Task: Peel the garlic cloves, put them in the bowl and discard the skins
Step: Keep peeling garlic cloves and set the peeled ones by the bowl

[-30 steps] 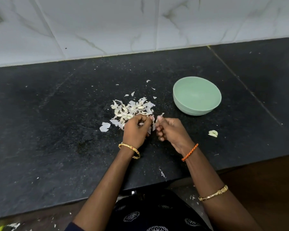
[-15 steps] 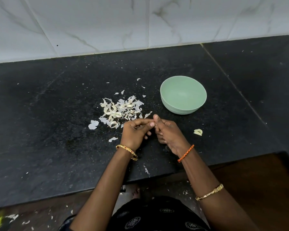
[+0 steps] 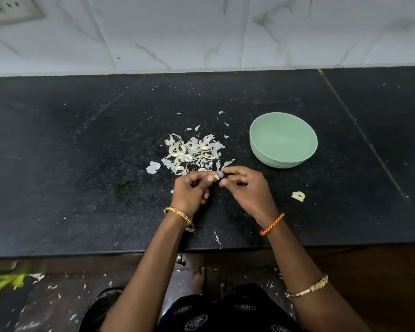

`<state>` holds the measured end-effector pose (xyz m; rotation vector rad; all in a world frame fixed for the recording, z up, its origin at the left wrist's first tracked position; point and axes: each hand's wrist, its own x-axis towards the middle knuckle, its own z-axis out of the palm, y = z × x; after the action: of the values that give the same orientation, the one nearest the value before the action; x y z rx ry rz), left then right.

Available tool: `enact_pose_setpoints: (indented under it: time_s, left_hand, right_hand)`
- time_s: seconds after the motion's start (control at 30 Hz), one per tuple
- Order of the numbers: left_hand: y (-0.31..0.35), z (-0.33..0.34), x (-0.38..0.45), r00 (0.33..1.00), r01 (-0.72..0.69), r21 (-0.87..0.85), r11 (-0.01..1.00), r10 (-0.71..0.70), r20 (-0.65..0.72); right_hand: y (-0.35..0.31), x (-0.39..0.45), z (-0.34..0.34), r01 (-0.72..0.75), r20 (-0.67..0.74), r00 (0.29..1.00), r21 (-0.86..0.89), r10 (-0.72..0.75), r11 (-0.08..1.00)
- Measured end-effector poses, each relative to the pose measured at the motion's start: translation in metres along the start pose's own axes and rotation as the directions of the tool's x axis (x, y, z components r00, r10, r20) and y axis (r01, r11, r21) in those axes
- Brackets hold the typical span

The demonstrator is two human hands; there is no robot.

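Item one, as I see it from the head camera: a black stone worktop (image 3: 82,164), matte and speckled, with a seam running diagonally at the right, backed by glossy white marble-veined wall tiles (image 3: 201,32). Item two: a pale green bowl (image 3: 283,140), round, smooth, its interior bare as far as I can tell, standing right of centre. Item three: a loose heap of garlic skins (image 3: 192,152), papery, curled, off-white, lying left of the bowl with stray flakes around it. Item four: two peeled cloves (image 3: 298,196), cream and crescent-shaped, lying side by side near the front edge, right of the hands. Item five: the garlic clove (image 3: 216,176) in work, small and pale, pinched in the grip of the left hand (image 3: 192,191) between thumb and forefinger, its tip pointing right; its long axis I cannot tell. The right hand (image 3: 248,188) pinches a thin skin strip (image 3: 227,164) rising from the clove.
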<state>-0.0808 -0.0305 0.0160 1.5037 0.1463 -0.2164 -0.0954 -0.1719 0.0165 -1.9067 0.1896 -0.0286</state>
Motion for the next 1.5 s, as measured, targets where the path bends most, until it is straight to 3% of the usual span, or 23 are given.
enact_pose_setpoints:
  time_s: [0.2,0.37,0.57,0.67,0.77,0.83,0.97,1.13,1.3,1.43,1.5]
  left_hand:
    - [-0.001,-0.002,-0.007,0.999,0.036,-0.062,0.997,-0.038,-0.02]
    - [-0.005,0.004,-0.015,0.999,0.036,-0.01,0.999,-0.036,-0.013]
    - [-0.013,0.039,-0.026,0.998,-0.066,0.2,0.978,0.064,0.014]
    - [-0.026,0.067,-0.031,0.985,-0.174,0.375,0.911,0.155,0.08]
    - [-0.033,0.095,-0.032,0.957,-0.288,0.518,0.805,0.255,0.136]
    - [-0.033,0.11,-0.031,0.941,-0.337,0.567,0.752,0.276,0.194]
    - [-0.029,0.135,-0.015,0.921,-0.383,0.642,0.665,0.225,0.317]
    - [-0.022,0.149,-0.003,0.878,-0.471,0.74,0.479,0.175,0.446]
    - [-0.027,0.145,-0.002,0.882,-0.466,0.717,0.519,0.211,0.421]
    - [-0.024,0.135,-0.001,0.885,-0.454,0.608,0.651,0.253,0.39]
    - [-0.021,0.122,-0.001,0.905,-0.424,0.609,0.67,0.281,0.32]
  right_hand:
    - [-0.002,-0.008,-0.002,0.03,0.106,0.993,0.142,-0.045,0.989]
    - [0.003,-0.016,-0.007,0.03,0.05,0.998,0.233,-0.043,0.972]
    - [0.021,-0.036,-0.042,-0.016,-0.062,0.998,0.147,0.025,0.989]
    - [0.04,-0.05,-0.066,-0.034,-0.253,0.967,0.028,0.04,0.999]
    - [0.053,-0.058,-0.092,-0.108,-0.476,0.877,-0.06,0.067,0.992]
    - [0.058,-0.058,-0.107,-0.164,-0.535,0.841,-0.116,0.077,0.98]
    - [0.065,-0.043,-0.122,-0.172,-0.507,0.861,-0.21,0.043,0.962]
    - [0.065,-0.034,-0.124,-0.165,-0.378,0.925,-0.324,0.032,0.932]
    - [0.068,-0.033,-0.126,-0.178,-0.364,0.929,-0.29,0.064,0.94]
    - [0.058,-0.024,-0.119,-0.215,-0.482,0.873,-0.246,0.073,0.945]
    - [0.047,-0.02,-0.111,-0.154,-0.515,0.857,-0.235,0.011,0.96]
